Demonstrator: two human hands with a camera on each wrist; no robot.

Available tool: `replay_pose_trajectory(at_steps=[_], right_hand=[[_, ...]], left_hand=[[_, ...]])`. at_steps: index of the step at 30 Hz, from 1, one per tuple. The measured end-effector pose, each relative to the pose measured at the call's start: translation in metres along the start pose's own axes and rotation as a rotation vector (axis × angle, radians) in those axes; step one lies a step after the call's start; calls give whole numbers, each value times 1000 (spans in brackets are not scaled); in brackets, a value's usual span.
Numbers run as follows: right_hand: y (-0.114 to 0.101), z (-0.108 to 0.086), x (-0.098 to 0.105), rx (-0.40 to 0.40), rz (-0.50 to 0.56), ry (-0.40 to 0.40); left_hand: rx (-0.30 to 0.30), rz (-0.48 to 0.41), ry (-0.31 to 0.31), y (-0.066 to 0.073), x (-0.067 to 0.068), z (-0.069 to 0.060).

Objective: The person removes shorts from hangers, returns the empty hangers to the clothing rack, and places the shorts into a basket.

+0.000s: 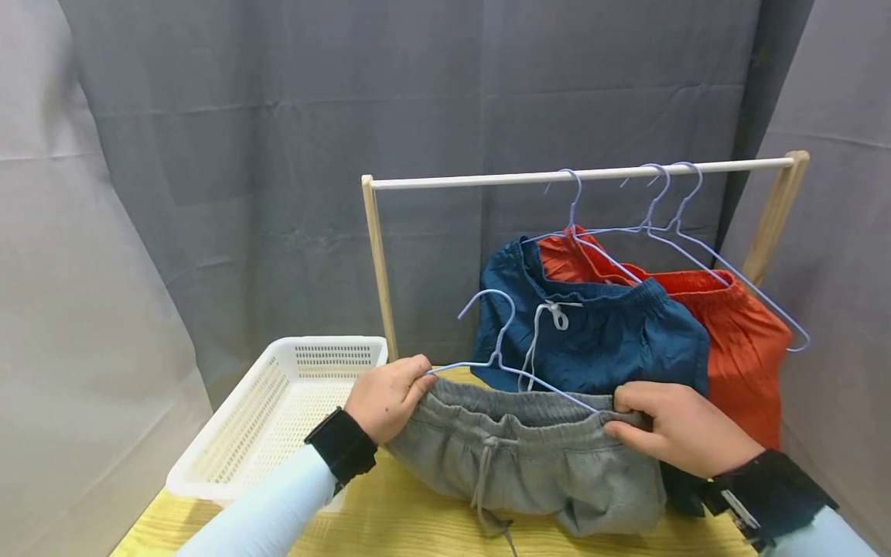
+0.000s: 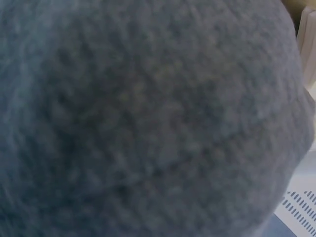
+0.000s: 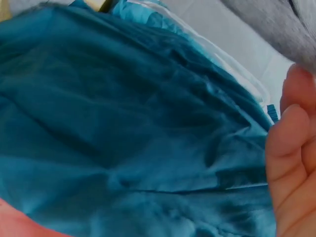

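Note:
Grey drawstring shorts (image 1: 557, 472) are held up above the table, their elastic waistband stretched sideways. Inside the waistband sits a lilac wire hanger (image 1: 511, 367), its hook standing free of the rack. My left hand (image 1: 388, 398) pinches the waistband's left end, at the tip of the hanger arm. My right hand (image 1: 678, 429) pinches the waistband's right end between thumb and fingers; the other hanger tip is hidden there. Grey cloth fills most of the left wrist view. In the right wrist view, blue shorts (image 3: 138, 123) hang beside the right fingers (image 3: 289, 131).
Behind stands a rack with a white rod (image 1: 473, 181) and wooden posts. From it hang several lilac hangers (image 1: 654, 201), with blue shorts in front and orange-red shorts (image 1: 748, 333) behind. A white perforated basket (image 1: 230, 433) stands left on the wooden table (image 1: 376, 518).

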State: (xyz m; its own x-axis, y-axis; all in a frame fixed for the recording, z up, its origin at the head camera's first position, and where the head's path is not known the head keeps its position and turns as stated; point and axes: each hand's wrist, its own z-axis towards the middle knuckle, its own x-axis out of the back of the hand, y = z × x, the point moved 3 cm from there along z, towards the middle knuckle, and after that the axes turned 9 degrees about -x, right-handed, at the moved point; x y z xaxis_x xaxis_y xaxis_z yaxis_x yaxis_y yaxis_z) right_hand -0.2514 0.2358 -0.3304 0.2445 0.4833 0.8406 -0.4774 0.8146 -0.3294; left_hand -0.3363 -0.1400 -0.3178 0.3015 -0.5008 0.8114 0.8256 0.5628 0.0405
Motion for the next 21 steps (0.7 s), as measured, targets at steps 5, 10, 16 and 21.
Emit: replay_pose_trajectory(at_steps=[5,10,16,21], right_hand=[[2,-1,3,4,-51,16],[4,-2,8,-14,-66,33],[6,-5,12,-11,-81,38],[8,-5,10,-13,-55,18]], left_hand=[[16,3,-3,-2,3,2],[23,8,2,-3,6,2],[14,12,25,-7,9,3],[6,19,61,-9,11,2]])
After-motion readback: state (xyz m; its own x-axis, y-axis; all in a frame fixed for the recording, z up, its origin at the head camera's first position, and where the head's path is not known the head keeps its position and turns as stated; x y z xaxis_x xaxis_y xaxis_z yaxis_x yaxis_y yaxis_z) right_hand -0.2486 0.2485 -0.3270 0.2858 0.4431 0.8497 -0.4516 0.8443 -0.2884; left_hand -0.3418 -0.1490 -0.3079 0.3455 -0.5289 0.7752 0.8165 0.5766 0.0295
